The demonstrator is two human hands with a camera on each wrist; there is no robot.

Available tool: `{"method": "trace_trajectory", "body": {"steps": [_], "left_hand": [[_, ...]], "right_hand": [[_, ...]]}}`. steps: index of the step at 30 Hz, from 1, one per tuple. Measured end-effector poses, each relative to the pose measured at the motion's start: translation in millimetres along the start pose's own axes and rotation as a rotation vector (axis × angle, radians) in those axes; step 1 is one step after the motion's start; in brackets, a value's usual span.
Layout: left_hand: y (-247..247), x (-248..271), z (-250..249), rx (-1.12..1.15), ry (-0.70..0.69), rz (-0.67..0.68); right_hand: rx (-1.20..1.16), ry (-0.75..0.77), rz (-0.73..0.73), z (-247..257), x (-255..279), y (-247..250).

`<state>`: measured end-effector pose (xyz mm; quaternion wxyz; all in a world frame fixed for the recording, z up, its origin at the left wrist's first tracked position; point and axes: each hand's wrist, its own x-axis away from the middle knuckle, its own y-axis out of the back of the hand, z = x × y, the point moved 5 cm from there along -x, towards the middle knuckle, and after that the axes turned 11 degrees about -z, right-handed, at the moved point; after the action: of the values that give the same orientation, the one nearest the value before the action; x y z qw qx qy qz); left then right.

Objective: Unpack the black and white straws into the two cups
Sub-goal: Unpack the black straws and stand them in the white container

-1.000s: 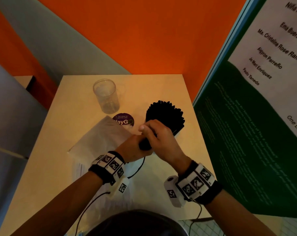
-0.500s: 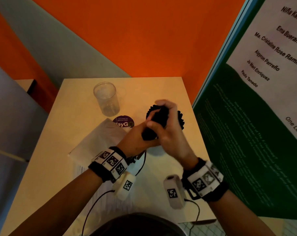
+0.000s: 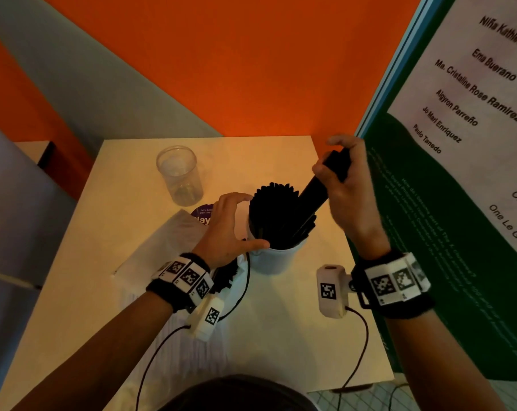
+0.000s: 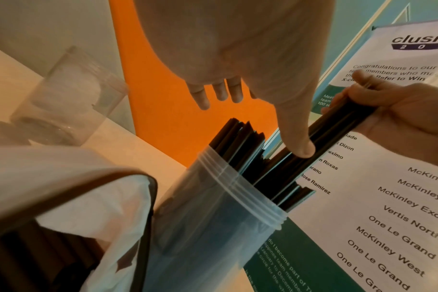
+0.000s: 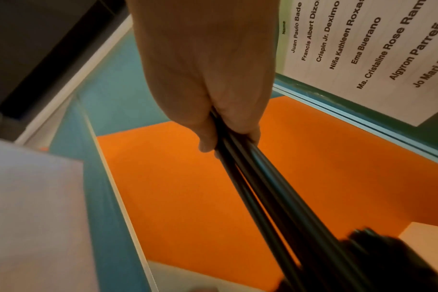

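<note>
Feeding a fistful of black straws (image 3: 322, 185) into the near cup (image 3: 276, 259): right hand (image 3: 347, 191) clenched round the upper part of the bundle, held slanted, lower ends already among the straws (image 3: 273, 212) that stand packed in that cup. Left hand (image 3: 227, 229) released, fingers and thumb spread in a loose curve beside the cup's rim, thumb tip (image 4: 301, 150) touching the incoming bundle. Best done, by judgement, by tipping the bundle upright before letting go, guiding it with the thumb, and bracing the cup so that it does not tip on the worktop (image 3: 126, 232). Further out: second clear cup (image 3: 180, 176), holding no straws, near the far edge; white packet (image 3: 162, 241) flat to the left, its contents not discernible; more black straws (image 3: 226, 278) under the left wrist. White straws not yet in either cup.
</note>
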<state>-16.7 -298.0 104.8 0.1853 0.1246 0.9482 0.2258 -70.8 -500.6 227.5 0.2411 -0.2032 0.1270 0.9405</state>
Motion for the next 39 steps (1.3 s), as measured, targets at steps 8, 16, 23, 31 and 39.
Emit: {"method": "trace_trajectory", "body": {"steps": [8,16,23,31,39], "left_hand": [[-14.7,0.1,15.3,-0.024,0.112,0.099],[-33.0,-6.5,26.7,0.045,0.270,0.225],[-47.5,-14.6,33.3,0.172,0.355,0.377],[-61.1,-34.1,20.7,0.233,0.279,0.458],[-50.5,-39.6,29.2,0.381,0.297,0.314]], "right_hand": [[0.449,0.099,0.086,-72.9,47.4,-31.6],[0.363,-0.005,0.326,-110.7,68.8,-24.3],[0.175,-0.396,0.475,-147.9,66.7,5.4],[0.262,-0.351,0.641,-151.0,45.3,-24.2],[0.043,-0.430,0.506,-147.1,34.9,-30.2]]}}
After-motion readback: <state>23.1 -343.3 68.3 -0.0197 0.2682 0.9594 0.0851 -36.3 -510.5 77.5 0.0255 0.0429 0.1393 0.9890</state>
